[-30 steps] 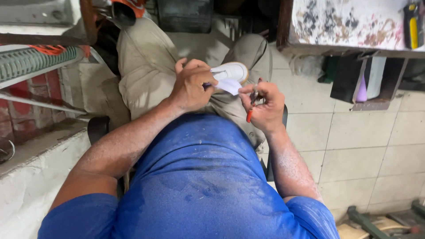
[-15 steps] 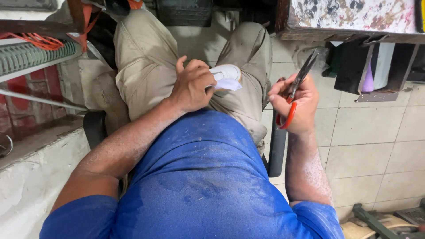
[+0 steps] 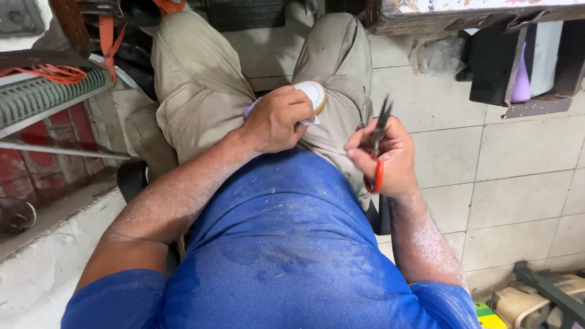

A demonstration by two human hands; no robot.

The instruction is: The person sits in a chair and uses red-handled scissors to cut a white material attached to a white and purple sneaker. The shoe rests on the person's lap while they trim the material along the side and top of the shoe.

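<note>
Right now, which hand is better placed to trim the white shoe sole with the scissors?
Right. The right hand already grips the orange-handled scissors, blades up, beside the sole; the left hand is busy holding the sole on the lap.

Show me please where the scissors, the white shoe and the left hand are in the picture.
scissors (image 3: 379, 137): head view, on the dark blades above the orange handle.
white shoe (image 3: 313, 93): head view, on the white rounded end.
left hand (image 3: 277, 119): head view, on the back of the hand.

Two hands (image 3: 277, 119) (image 3: 384, 155), one white shoe (image 3: 311, 94), one pair of orange-handled scissors (image 3: 378, 152)
</note>
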